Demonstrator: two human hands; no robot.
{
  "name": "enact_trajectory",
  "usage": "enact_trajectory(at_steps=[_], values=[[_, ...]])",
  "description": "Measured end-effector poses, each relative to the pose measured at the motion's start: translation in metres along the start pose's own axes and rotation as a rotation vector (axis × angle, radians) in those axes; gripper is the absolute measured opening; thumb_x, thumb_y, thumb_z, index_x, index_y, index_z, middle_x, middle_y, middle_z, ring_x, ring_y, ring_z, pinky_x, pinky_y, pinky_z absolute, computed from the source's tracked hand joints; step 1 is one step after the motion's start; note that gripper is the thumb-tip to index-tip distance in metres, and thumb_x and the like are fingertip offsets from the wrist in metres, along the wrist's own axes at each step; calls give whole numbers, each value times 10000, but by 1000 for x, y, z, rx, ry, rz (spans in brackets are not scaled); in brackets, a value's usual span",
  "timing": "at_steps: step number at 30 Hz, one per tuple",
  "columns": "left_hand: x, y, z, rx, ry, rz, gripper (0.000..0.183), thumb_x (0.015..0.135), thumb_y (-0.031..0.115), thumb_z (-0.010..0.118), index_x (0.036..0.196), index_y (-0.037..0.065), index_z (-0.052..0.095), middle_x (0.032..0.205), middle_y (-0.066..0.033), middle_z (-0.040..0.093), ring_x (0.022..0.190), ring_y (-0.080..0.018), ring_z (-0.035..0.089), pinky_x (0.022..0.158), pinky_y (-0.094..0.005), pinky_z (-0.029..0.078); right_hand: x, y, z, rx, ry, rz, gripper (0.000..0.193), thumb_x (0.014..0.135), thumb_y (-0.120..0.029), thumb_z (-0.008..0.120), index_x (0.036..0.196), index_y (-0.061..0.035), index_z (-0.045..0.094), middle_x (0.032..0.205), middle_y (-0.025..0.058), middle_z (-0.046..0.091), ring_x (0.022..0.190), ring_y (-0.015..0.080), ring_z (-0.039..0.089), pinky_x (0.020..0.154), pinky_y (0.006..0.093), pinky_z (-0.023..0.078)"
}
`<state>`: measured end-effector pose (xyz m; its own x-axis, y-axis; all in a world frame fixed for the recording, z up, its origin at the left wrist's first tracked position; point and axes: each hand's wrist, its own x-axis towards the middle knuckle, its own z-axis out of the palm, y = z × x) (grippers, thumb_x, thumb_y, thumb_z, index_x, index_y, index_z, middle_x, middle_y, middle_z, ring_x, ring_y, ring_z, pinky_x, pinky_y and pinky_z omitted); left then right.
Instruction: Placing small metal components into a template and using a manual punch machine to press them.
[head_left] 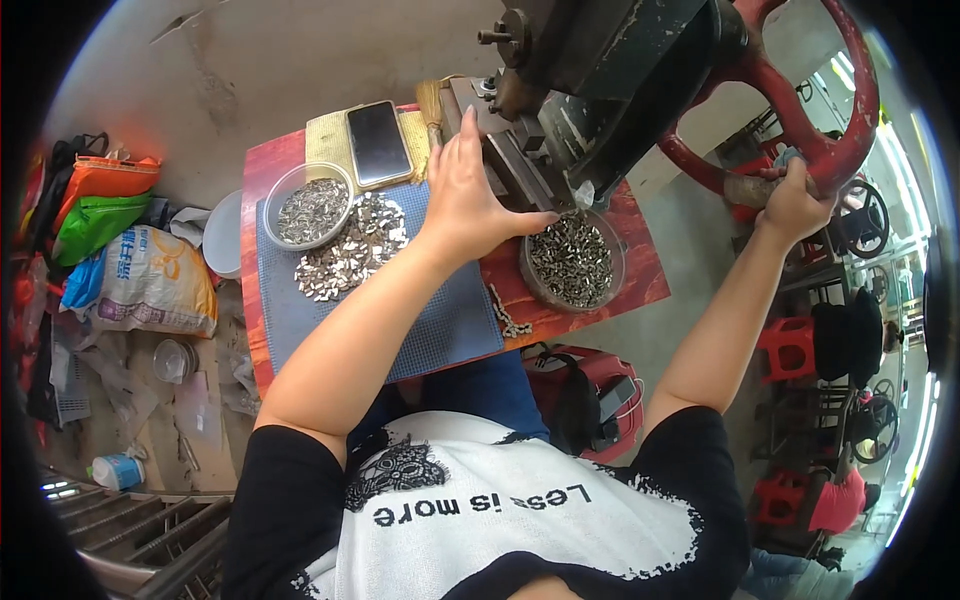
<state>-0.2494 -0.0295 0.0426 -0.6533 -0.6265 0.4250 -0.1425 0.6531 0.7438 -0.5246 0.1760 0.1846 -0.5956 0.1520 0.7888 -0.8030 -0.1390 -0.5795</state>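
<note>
My left hand (462, 205) is raised over the table beside the press (600, 60), its fingers stretched up and the thumb spread to the right. I see nothing held in it. My right hand (793, 212) is wrapped round the wrapped grip (750, 190) on the rim of the press's big red wheel (860, 100). Below my left thumb stands a clear round tub (572, 262) of small metal pieces. More metal pieces (350, 250) lie in a heap on the blue mat (440, 325), next to a white-rimmed bowl (308, 205) of thin metal pieces.
A phone (379, 143) rests on a yellow cloth (330, 135) at the back, near a small brush (430, 105). A few pieces (510, 318) lie by the table's front edge. Bags (150, 280) crowd the left floor. Red stools (788, 345) and other wheels stand far right.
</note>
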Motion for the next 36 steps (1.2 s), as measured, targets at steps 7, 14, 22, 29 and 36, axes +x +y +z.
enact_trajectory(at_steps=[7,14,22,29,36], values=[[1,-1,4,62,105,75,1403,523,476,936,1526,-76,123,1370,-217,454,1354,-358,393,1203,-524,137,-35,27,1,-16,2,-54,390,836,-26,728,1154,93,536,974,175,678,713,239,694,635,322,570],[-4,41,-4,119,167,501,1362,464,393,954,1533,-15,214,1429,-174,446,1408,-338,360,1209,-552,113,-168,-28,-19,-394,-382,304,440,965,-259,659,1228,77,553,1149,171,614,1027,226,596,885,332,472],[-33,58,20,163,-120,494,1253,525,348,922,1511,-33,250,1400,-168,479,1439,-343,327,1173,-661,88,-197,-45,-27,-61,-850,867,317,1018,-256,567,1065,34,687,950,93,711,822,135,625,748,297,491],[-54,48,-18,251,69,310,1237,530,354,940,1500,-18,269,1435,-176,441,1435,-342,323,1198,-598,103,-206,-43,-19,-499,-874,202,254,942,-215,641,930,36,678,874,208,669,803,388,650,707,421,509],[-54,6,-47,539,-186,-65,1127,592,426,919,1433,-79,365,1405,-233,490,1442,-347,330,1200,-555,165,-193,-33,-20,-457,-927,533,318,996,-262,591,931,33,689,822,128,656,745,228,655,679,393,503]])
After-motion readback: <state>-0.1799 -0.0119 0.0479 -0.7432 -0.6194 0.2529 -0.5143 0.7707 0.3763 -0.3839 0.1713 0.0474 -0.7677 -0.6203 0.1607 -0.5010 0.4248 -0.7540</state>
